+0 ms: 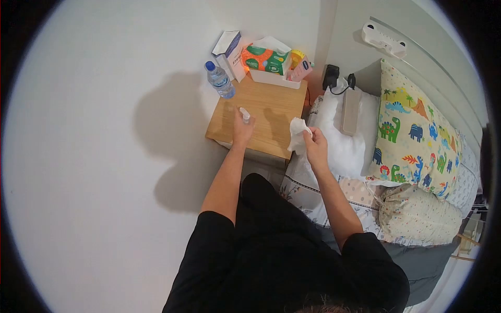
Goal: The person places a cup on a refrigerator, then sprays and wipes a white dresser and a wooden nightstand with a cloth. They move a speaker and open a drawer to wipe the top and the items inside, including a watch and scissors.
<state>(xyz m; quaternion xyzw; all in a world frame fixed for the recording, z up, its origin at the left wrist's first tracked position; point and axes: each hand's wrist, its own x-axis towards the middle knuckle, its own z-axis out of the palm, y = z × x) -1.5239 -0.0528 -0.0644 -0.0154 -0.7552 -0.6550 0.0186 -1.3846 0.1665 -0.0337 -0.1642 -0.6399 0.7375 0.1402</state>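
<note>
My left hand (242,130) is closed around a small clear bottle with a white spray-type top (245,113), above the front left of the wooden bedside table (266,112). My fingers cover part of the bottle. A crumpled white tissue (298,133) is pinched in my right hand (315,144), over the table's right front corner, beside the bed. Behind my left hand, a water bottle with a blue cap (221,80) stands on the table.
At the table's back are a white box (229,55), a white tray (271,78) with an orange-green tissue pack (266,58), and a pink box (301,69). Right, the bed holds a dinosaur pillow (412,130) and a beige case (352,111). A power strip (383,39) hangs on the headboard.
</note>
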